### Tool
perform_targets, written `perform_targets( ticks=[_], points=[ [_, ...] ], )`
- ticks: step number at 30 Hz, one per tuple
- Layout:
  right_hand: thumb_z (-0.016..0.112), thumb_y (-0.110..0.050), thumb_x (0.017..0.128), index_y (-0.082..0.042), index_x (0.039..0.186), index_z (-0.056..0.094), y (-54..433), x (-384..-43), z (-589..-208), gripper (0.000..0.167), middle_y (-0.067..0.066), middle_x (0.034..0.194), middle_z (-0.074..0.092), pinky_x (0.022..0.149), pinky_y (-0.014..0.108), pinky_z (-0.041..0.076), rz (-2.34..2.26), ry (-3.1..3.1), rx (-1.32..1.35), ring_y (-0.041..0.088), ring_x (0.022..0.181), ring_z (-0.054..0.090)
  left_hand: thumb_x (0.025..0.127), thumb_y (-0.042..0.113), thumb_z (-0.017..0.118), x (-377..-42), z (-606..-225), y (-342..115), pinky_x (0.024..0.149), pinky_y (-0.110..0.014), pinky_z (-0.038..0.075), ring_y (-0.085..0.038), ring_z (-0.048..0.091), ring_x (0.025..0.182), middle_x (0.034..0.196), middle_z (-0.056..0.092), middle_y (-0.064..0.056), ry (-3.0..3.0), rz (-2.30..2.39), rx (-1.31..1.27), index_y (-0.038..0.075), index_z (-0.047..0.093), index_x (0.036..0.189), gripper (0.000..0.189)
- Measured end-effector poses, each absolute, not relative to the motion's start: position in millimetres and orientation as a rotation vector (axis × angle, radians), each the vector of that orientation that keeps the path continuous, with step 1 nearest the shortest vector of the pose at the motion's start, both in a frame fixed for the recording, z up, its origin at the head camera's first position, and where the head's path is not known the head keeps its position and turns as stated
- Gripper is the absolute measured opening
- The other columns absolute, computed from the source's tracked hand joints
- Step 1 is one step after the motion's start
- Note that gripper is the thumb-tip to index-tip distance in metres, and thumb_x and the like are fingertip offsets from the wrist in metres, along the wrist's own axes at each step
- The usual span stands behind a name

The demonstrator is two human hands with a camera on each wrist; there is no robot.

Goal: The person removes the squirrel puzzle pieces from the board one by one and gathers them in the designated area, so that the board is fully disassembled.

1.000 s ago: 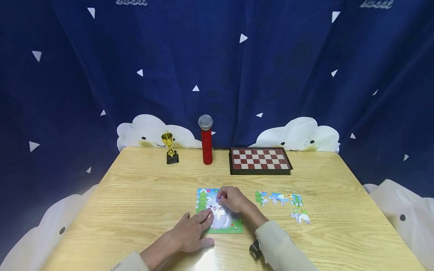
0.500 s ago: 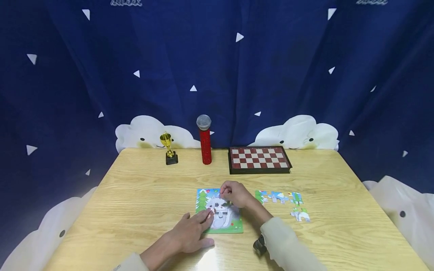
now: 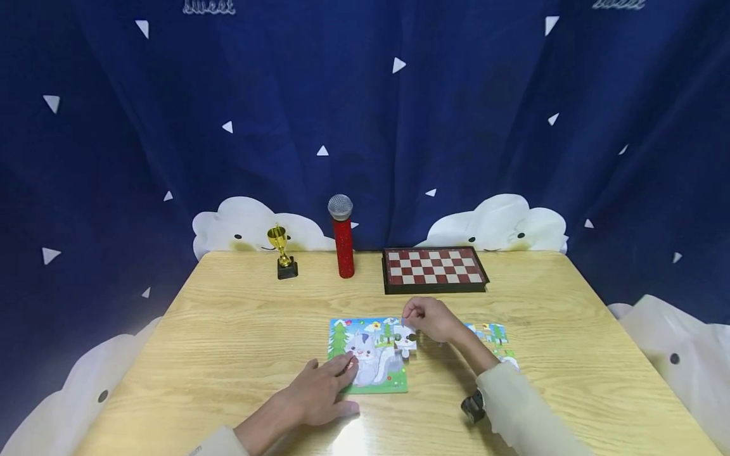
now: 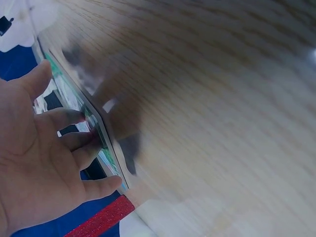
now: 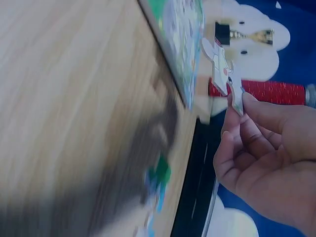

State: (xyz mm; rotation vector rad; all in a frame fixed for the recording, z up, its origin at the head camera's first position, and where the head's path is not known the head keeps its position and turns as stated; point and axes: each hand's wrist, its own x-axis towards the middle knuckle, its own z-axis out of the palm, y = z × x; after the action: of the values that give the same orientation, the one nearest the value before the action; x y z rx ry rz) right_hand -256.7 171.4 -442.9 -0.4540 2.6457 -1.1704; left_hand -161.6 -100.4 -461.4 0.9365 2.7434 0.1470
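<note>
My right hand [image 3: 435, 320] pinches a jigsaw piece [image 3: 405, 342] with part of the white animal's face on it. In the head view this piece overlaps the right edge of the picture puzzle [image 3: 393, 383]. The right wrist view has thumb and fingertips gripping one end of it, raised above the table. On the puzzle's lower left my left hand [image 3: 320, 389] rests with its fingers stretched out. A whole picture of the animal beside a green tree shows past those fingers. Several loose pieces [image 3: 497, 334] lie to the right, partly hidden by the right forearm.
At the back of the wooden table [image 3: 239, 329] stand a small gold trophy cup [image 3: 281, 250] and a red microphone [image 3: 344, 244]. A chessboard box [image 3: 435, 271] lies to their right. A blue curtain [image 3: 365, 114] hangs behind.
My right hand has lifted the piece off the puzzle and carried it to the right, uncovering the animal's printed face. My left hand has stayed on the puzzle.
</note>
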Motion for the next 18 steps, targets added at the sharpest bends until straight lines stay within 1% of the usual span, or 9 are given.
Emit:
perform_targets(
  ticks=[3, 8, 11, 18],
  points=[
    [0.060, -0.008, 0.091, -0.004, 0.090, 0.062, 190.2, -257.1, -443.3, 0.005, 0.003, 0.077, 0.058, 0.058, 0.021, 0.043, -1.172, 2.654, -0.430, 0.012, 0.068, 0.050, 0.090, 0.060, 0.046, -162.9, -463.4, -100.8, 0.105, -0.058, 0.036, -0.023, 0.031, 0.142, 0.155, 0.031, -0.008, 2.744, 0.142, 0.939, 0.011, 0.035, 0.147, 0.076],
    [0.058, -0.005, 0.092, 0.000, 0.093, 0.061, 223.4, -252.5, -445.8, 0.006, 0.005, 0.077, 0.057, 0.053, 0.021, 0.041, -1.213, 2.633, -0.407, 0.011, 0.064, 0.046, 0.090, 0.060, 0.046, -163.1, -464.9, -101.0, 0.105, -0.058, 0.036, -0.022, 0.031, 0.143, 0.155, 0.031, -0.008, 2.747, 0.144, 0.944, 0.010, 0.035, 0.147, 0.077],
    [0.057, -0.005, 0.092, -0.001, 0.093, 0.060, 241.7, -248.8, -448.3, 0.006, 0.005, 0.076, 0.056, 0.050, 0.021, 0.040, -1.193, 2.647, -0.376, 0.010, 0.062, 0.046, 0.090, 0.061, 0.046, -163.0, -463.9, -101.2, 0.105, -0.058, 0.037, -0.022, 0.031, 0.142, 0.155, 0.031, -0.008, 2.744, 0.142, 0.947, 0.010, 0.035, 0.147, 0.077],
    [0.057, -0.004, 0.092, 0.000, 0.093, 0.060, 271.1, -240.6, -455.9, 0.006, 0.005, 0.075, 0.057, 0.051, 0.020, 0.039, -1.156, 2.622, -0.333, 0.009, 0.061, 0.045, 0.090, 0.060, 0.047, -162.6, -462.9, -100.7, 0.104, -0.057, 0.037, -0.022, 0.032, 0.142, 0.155, 0.032, -0.009, 2.745, 0.136, 0.949, 0.010, 0.035, 0.147, 0.077]
  ],
)
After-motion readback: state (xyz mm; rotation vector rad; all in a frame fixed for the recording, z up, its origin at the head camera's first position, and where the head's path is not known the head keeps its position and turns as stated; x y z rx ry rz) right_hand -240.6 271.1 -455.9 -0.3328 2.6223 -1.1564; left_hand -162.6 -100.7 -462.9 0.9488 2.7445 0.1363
